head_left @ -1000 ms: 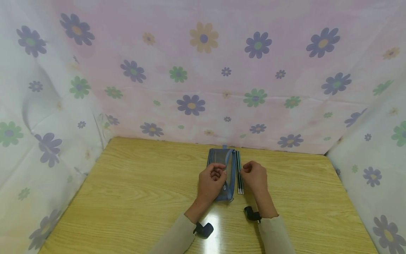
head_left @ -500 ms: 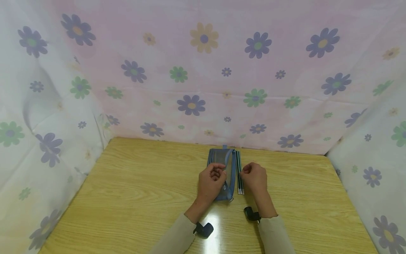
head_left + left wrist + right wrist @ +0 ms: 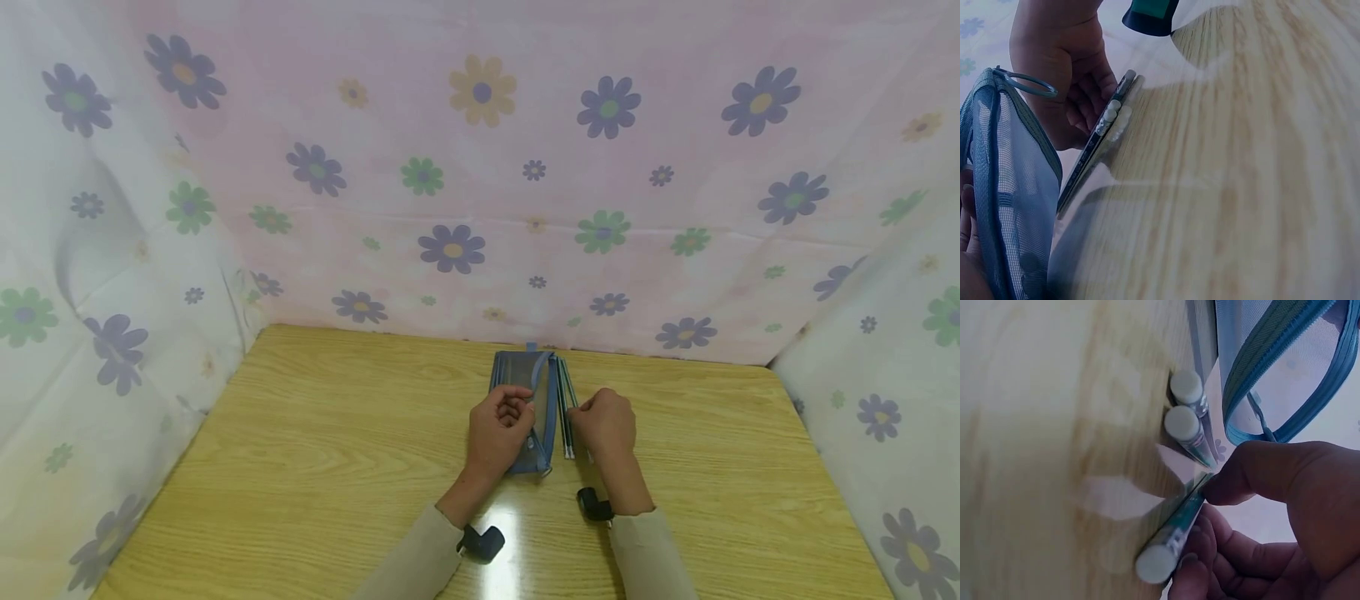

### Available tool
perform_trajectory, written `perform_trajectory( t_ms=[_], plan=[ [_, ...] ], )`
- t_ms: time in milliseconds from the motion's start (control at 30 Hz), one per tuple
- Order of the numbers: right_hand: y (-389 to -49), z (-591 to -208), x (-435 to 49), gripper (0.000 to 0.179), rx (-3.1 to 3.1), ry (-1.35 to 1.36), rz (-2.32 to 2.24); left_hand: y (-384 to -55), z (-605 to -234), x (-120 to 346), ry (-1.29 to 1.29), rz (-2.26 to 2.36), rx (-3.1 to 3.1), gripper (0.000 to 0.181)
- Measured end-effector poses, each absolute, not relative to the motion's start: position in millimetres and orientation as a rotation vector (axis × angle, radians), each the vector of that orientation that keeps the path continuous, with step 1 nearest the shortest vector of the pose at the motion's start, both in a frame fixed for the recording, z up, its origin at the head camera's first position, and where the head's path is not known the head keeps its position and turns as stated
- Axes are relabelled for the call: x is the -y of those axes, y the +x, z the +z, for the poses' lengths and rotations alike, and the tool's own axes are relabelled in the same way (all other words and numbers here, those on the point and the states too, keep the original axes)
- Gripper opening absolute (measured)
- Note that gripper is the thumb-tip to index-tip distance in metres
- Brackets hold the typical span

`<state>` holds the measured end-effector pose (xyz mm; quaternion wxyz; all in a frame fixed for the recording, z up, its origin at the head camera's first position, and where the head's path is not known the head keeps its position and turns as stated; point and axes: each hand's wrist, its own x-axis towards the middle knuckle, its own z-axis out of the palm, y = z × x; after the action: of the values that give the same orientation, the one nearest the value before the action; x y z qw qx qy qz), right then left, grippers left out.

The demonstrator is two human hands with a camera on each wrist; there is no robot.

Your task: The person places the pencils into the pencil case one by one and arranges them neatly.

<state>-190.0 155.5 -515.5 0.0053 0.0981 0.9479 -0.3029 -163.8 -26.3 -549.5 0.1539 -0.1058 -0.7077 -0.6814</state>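
Observation:
A blue-trimmed mesh pencil case [image 3: 517, 368] lies lengthwise on the table, its zipped mouth [image 3: 1266, 369] gaping in the right wrist view. My left hand [image 3: 497, 429] holds the edge of that mouth with curled fingers, some of them seen behind the mesh in the left wrist view. To the right of the case lie two pencils [image 3: 1184, 425] side by side, white erasers toward me. My right hand [image 3: 609, 425] pinches another pencil [image 3: 1179, 528] between thumb and fingers; its eraser end is angled away from the other two, close over the tabletop.
The wood-grain table [image 3: 315, 433] ends at a flowered cloth [image 3: 525, 208] just behind the case, with more cloth at both sides. Black wrist cameras [image 3: 483, 544] sit at both sleeves. Light glares off the table near the front.
My right hand has shifted slightly right and turned one pencil's near end away from the other two, which stay put. My left hand and the pencil case have hardly moved.

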Motion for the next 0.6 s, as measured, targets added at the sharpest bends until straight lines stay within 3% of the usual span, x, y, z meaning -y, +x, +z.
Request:
perform_trajectory(
  t_ms=[167,600],
  plan=[
    [-189.5,-512.8,-154.6,0.044,-2.942,0.341,-0.894,-163.8,-550.8,28.8,-0.325,-1.968,2.023,0.017],
    [-186.5,-506.1,-159.9,0.045,-2.930,0.313,-0.881,-161.9,-548.7,30.1,-0.340,-1.982,2.036,0.017]
  ],
)
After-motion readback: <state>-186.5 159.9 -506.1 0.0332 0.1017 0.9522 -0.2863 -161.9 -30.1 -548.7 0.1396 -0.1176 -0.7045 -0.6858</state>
